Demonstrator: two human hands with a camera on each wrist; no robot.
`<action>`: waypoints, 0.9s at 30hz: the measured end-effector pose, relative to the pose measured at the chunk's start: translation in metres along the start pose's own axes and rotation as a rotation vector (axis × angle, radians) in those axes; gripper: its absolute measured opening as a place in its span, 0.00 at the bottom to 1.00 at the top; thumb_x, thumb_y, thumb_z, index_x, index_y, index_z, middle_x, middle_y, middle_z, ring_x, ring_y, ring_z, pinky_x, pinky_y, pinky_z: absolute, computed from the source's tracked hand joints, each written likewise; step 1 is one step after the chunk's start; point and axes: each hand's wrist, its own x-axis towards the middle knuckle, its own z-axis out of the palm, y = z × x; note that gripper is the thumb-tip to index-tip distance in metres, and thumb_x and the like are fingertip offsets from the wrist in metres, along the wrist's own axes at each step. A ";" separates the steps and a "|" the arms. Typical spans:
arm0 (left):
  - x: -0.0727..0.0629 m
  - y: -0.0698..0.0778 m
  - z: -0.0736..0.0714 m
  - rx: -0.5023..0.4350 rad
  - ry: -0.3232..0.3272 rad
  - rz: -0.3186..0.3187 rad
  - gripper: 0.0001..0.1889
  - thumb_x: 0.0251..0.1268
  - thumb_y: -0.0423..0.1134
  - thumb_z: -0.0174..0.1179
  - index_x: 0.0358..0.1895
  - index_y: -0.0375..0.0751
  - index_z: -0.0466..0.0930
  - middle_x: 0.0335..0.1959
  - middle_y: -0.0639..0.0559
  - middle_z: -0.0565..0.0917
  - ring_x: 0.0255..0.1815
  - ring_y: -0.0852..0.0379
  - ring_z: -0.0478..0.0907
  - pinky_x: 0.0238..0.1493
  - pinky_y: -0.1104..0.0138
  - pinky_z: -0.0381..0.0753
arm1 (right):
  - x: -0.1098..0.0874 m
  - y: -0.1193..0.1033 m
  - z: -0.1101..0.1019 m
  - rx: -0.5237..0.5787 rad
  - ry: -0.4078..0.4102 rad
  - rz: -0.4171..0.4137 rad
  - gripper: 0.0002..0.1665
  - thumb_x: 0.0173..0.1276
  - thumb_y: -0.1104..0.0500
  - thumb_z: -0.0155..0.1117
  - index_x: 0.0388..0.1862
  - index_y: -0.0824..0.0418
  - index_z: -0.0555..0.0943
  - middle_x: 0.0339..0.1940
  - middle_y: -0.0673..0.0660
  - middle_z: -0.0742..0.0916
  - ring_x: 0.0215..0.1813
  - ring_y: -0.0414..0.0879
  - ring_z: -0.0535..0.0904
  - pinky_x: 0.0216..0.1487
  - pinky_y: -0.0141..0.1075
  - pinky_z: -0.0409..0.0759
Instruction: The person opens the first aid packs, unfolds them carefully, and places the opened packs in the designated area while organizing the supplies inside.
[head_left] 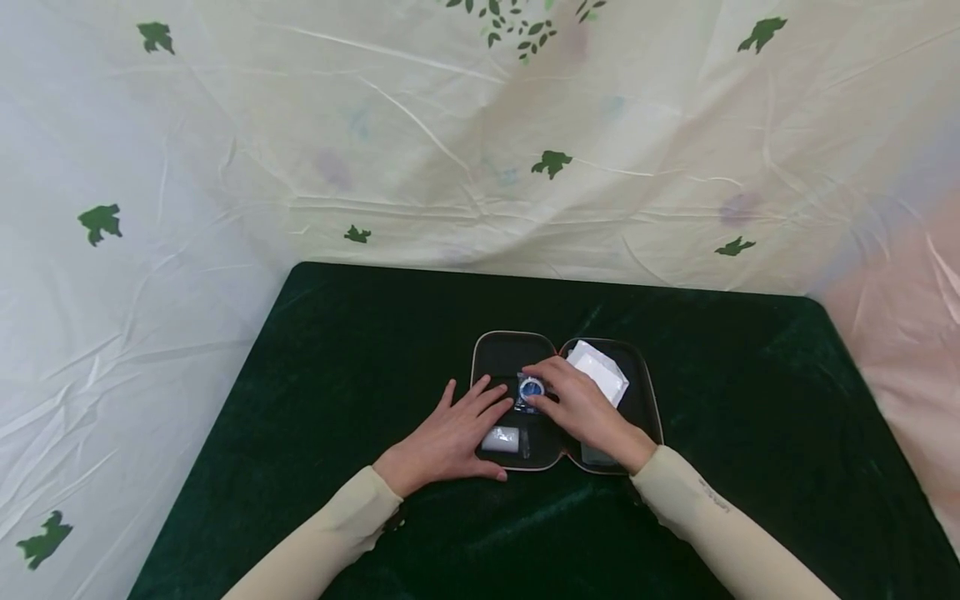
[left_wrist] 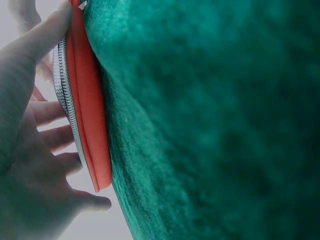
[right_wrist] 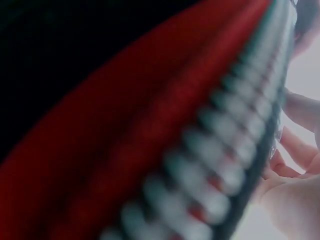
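Observation:
A zippered case [head_left: 628,354] lies unfolded on the table, red outside and black inside. Over its left half, my right hand [head_left: 583,402] pinches a small round blue-and-white item [head_left: 531,388] in a clear wrapper, thumb and fingers at opposite sides of it. My left hand [head_left: 459,433] rests on the left rim with its fingers spread. Below those fingers, a white roll in clear wrap [head_left: 500,439] lies in the case. In the left wrist view, the left thumb reaches the case's red side [left_wrist: 90,115]. White packets [head_left: 600,371] fill part of the right half, partly behind my right hand.
Dark green velvety cloth [head_left: 375,333] covers the table under the case. Pale fabric [head_left: 450,167] with green leaf and bird shapes hangs behind and along the sides. A greyish flat item [head_left: 596,455] shows under my right wrist.

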 end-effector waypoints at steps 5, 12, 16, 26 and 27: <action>-0.001 0.000 0.000 0.012 -0.009 -0.009 0.51 0.60 0.71 0.65 0.81 0.50 0.60 0.85 0.49 0.54 0.86 0.45 0.39 0.76 0.33 0.45 | 0.002 -0.001 0.003 -0.044 0.006 -0.041 0.22 0.75 0.60 0.67 0.66 0.59 0.80 0.60 0.57 0.82 0.57 0.50 0.82 0.58 0.49 0.83; -0.001 0.000 0.000 0.006 -0.009 -0.008 0.50 0.61 0.71 0.65 0.81 0.50 0.61 0.85 0.49 0.54 0.86 0.45 0.40 0.76 0.33 0.45 | 0.000 0.002 0.004 -0.101 -0.010 -0.065 0.20 0.77 0.61 0.65 0.65 0.59 0.80 0.61 0.57 0.84 0.61 0.51 0.83 0.62 0.50 0.81; 0.000 0.000 0.001 0.001 -0.009 -0.008 0.51 0.61 0.71 0.65 0.82 0.50 0.60 0.85 0.49 0.54 0.86 0.45 0.40 0.76 0.33 0.45 | 0.000 0.003 0.001 -0.152 -0.037 -0.091 0.20 0.76 0.62 0.65 0.64 0.61 0.81 0.60 0.59 0.86 0.62 0.54 0.82 0.64 0.53 0.79; 0.001 -0.001 0.001 -0.005 -0.009 -0.008 0.51 0.61 0.71 0.65 0.82 0.50 0.59 0.85 0.49 0.54 0.86 0.46 0.39 0.76 0.33 0.44 | -0.003 0.005 -0.004 -0.304 -0.089 -0.176 0.20 0.73 0.62 0.69 0.62 0.63 0.84 0.57 0.59 0.85 0.58 0.53 0.82 0.60 0.51 0.81; 0.001 -0.001 0.000 -0.006 -0.009 -0.007 0.51 0.61 0.71 0.65 0.82 0.50 0.59 0.85 0.49 0.54 0.86 0.45 0.39 0.76 0.33 0.44 | -0.003 0.005 -0.004 -0.318 -0.087 -0.179 0.20 0.73 0.61 0.69 0.62 0.63 0.84 0.56 0.59 0.84 0.57 0.52 0.82 0.59 0.50 0.81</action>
